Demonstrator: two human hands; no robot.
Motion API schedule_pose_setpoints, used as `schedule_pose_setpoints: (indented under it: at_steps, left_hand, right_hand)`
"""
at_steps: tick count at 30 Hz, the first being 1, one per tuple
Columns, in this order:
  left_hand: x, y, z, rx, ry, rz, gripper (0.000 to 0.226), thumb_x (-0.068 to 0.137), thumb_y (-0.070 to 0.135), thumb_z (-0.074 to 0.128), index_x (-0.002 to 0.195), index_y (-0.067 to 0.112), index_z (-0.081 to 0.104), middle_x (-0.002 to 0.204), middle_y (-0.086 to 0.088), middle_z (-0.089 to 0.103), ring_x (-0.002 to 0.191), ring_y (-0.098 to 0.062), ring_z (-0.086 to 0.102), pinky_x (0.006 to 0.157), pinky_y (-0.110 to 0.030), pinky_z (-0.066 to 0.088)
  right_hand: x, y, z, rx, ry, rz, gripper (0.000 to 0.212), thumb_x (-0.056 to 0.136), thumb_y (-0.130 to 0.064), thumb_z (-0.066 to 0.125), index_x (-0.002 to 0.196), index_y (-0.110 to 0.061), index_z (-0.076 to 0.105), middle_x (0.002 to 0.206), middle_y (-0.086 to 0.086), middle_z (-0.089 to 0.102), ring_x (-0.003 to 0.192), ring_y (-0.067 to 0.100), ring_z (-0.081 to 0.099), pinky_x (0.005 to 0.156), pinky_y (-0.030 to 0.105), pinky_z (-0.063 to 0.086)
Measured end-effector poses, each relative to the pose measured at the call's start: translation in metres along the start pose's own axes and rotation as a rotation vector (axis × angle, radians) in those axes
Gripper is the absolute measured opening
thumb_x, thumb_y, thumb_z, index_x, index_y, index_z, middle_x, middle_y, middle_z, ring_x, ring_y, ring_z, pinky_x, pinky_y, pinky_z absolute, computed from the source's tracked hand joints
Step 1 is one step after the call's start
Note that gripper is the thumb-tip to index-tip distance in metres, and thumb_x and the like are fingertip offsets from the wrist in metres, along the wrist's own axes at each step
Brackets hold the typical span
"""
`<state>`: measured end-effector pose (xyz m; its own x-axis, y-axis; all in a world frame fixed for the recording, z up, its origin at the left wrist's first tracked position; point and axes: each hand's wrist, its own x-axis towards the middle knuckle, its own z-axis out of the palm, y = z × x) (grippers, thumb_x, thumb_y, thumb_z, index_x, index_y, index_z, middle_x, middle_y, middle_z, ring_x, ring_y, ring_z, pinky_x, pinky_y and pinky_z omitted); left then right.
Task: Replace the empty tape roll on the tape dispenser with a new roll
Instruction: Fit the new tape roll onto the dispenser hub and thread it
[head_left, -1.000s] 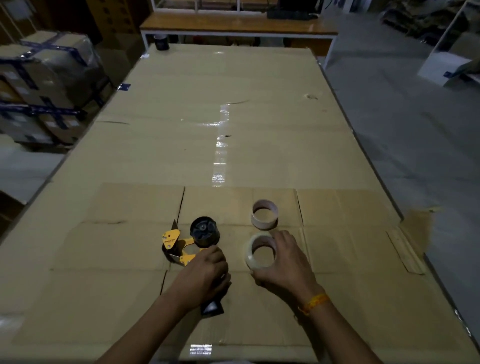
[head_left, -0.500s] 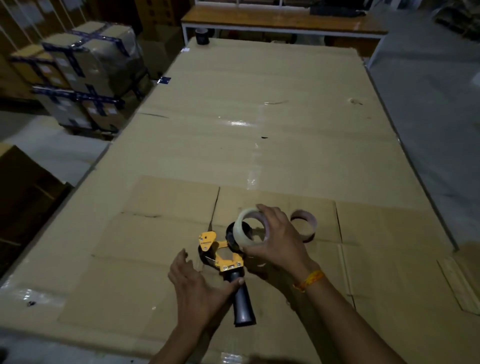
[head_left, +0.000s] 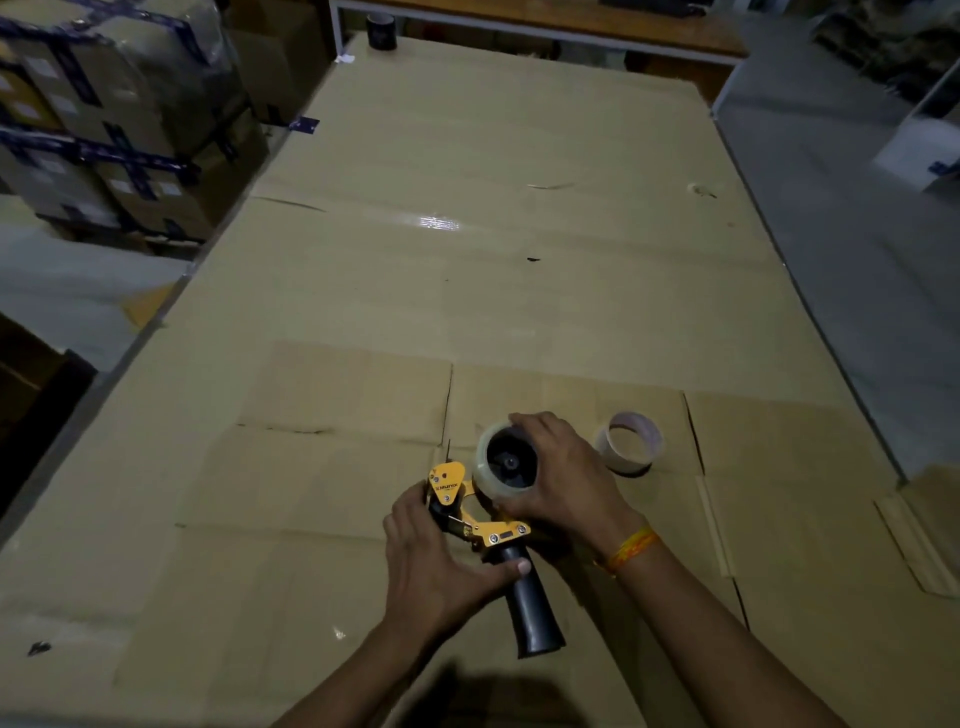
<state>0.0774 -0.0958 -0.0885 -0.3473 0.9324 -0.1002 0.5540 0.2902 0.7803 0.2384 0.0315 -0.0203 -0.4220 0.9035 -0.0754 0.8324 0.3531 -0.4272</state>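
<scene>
The yellow and black tape dispenser (head_left: 493, 530) lies on its side on the cardboard-covered table (head_left: 467, 291), its black handle pointing toward me. My left hand (head_left: 436, 561) grips the dispenser's frame at the front, thumb against the top of the handle. My right hand (head_left: 566, 483) holds the new clear tape roll (head_left: 488, 467), which sits over the dispenser's black hub. The empty cardboard core (head_left: 629, 441) stands on the table just right of my right hand.
A dark tape roll (head_left: 382, 32) sits at the table's far left corner. Stacked, taped cartons (head_left: 104, 119) stand left of the table. A wooden bench (head_left: 571, 26) runs behind the far edge. Loose cardboard strips (head_left: 904, 535) lie at the right edge.
My right hand lifted the new roll from the table and brought it left onto the dispenser's hub. My left hand shifted from the handle to the dispenser's front frame.
</scene>
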Motion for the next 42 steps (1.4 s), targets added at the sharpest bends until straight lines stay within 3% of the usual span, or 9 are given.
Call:
schedule_pose_setpoints:
  at_steps: [13, 18, 22, 27, 29, 32, 36, 39, 42]
  left_hand:
    - [0.005, 0.001, -0.004, 0.035, -0.028, -0.049, 0.153, 0.038, 0.092, 0.085, 0.160, 0.024, 0.023, 0.151, 0.005, 0.033, 0.141, -0.021, 0.035, 0.117, -0.048, 0.047]
    - [0.005, -0.002, -0.005, 0.021, -0.057, -0.068, 0.157, 0.036, 0.095, 0.083, 0.162, 0.023, 0.020, 0.156, 0.004, 0.028, 0.145, -0.023, 0.033, 0.119, -0.049, 0.046]
    - [0.002, -0.002, -0.006, -0.016, -0.072, -0.073, 0.162, 0.039, 0.094, 0.084, 0.165, 0.025, 0.009, 0.166, 0.007, 0.017, 0.154, -0.023, 0.023, 0.126, -0.049, 0.038]
    - [0.001, -0.004, -0.005, -0.041, -0.080, -0.068, 0.162, 0.042, 0.094, 0.083, 0.167, 0.027, 0.005, 0.170, 0.009, 0.011, 0.158, -0.022, 0.018, 0.130, -0.047, 0.033]
    - [0.001, -0.005, -0.004, -0.047, -0.076, -0.066, 0.161, 0.042, 0.094, 0.083, 0.167, 0.027, 0.007, 0.169, 0.010, 0.012, 0.157, -0.021, 0.019, 0.129, -0.047, 0.034]
    - [0.002, -0.009, -0.004, -0.068, -0.065, -0.043, 0.155, 0.044, 0.087, 0.088, 0.165, 0.026, 0.015, 0.163, 0.008, 0.020, 0.153, -0.020, 0.026, 0.126, -0.046, 0.037]
    - [0.000, -0.022, -0.005, -0.165, -0.094, 0.008, 0.138, 0.052, 0.058, 0.100, 0.160, 0.028, 0.020, 0.157, 0.013, 0.022, 0.150, -0.017, 0.036, 0.123, -0.044, 0.044]
    - [-0.002, -0.030, -0.008, -0.277, -0.053, -0.011, 0.114, 0.057, 0.042, 0.104, 0.147, 0.034, 0.034, 0.146, 0.010, 0.032, 0.133, -0.005, 0.049, 0.106, -0.028, 0.053]
    - [-0.003, -0.038, -0.012, -0.294, 0.002, 0.028, 0.083, 0.071, 0.026, 0.100, 0.136, 0.033, 0.049, 0.135, 0.008, 0.045, 0.117, -0.009, 0.057, 0.092, -0.028, 0.055]
  right_hand:
    - [0.019, 0.005, 0.017, -0.126, -0.150, 0.005, 0.107, 0.063, -0.051, 0.095, 0.155, -0.027, 0.044, 0.150, -0.002, 0.057, 0.128, 0.025, 0.062, 0.098, 0.041, 0.059]
    - [0.027, 0.015, 0.012, -0.087, -0.332, -0.110, 0.102, 0.079, -0.028, 0.092, 0.164, -0.033, 0.035, 0.172, -0.003, 0.032, 0.157, 0.025, 0.029, 0.123, 0.047, 0.043]
    - [0.032, 0.015, 0.010, -0.193, -0.446, -0.176, 0.108, 0.082, 0.002, 0.081, 0.167, -0.043, 0.030, 0.181, -0.005, 0.007, 0.166, 0.031, 0.002, 0.131, 0.057, 0.027]
    - [0.022, 0.007, -0.001, -0.054, -0.396, -0.149, 0.104, 0.085, 0.000, 0.080, 0.166, -0.043, 0.030, 0.181, -0.010, 0.005, 0.167, 0.024, -0.005, 0.134, 0.057, 0.018]
    - [0.010, 0.001, -0.005, 0.099, -0.249, -0.122, 0.076, 0.090, -0.011, 0.079, 0.155, -0.037, 0.048, 0.178, -0.010, 0.017, 0.167, 0.018, -0.001, 0.133, 0.057, 0.024]
    - [-0.012, -0.014, 0.001, 0.199, -0.093, -0.141, 0.037, 0.088, -0.046, 0.082, 0.121, -0.035, 0.068, 0.176, -0.013, 0.022, 0.167, 0.012, -0.004, 0.131, 0.047, 0.022]
    - [-0.033, -0.026, 0.030, 0.066, -0.190, -0.237, 0.047, 0.086, -0.048, 0.083, 0.129, -0.035, 0.066, 0.181, -0.015, 0.004, 0.165, 0.010, -0.021, 0.134, 0.049, 0.003]
    - [-0.039, -0.023, 0.039, 0.154, -0.124, -0.219, 0.033, 0.091, -0.036, 0.083, 0.120, -0.031, 0.067, 0.180, -0.013, 0.011, 0.167, 0.010, -0.014, 0.134, 0.051, 0.014]
    - [-0.043, -0.021, 0.043, 0.185, -0.091, -0.186, 0.033, 0.090, -0.041, 0.084, 0.118, -0.030, 0.071, 0.171, -0.011, 0.029, 0.163, 0.013, 0.012, 0.128, 0.045, 0.032]
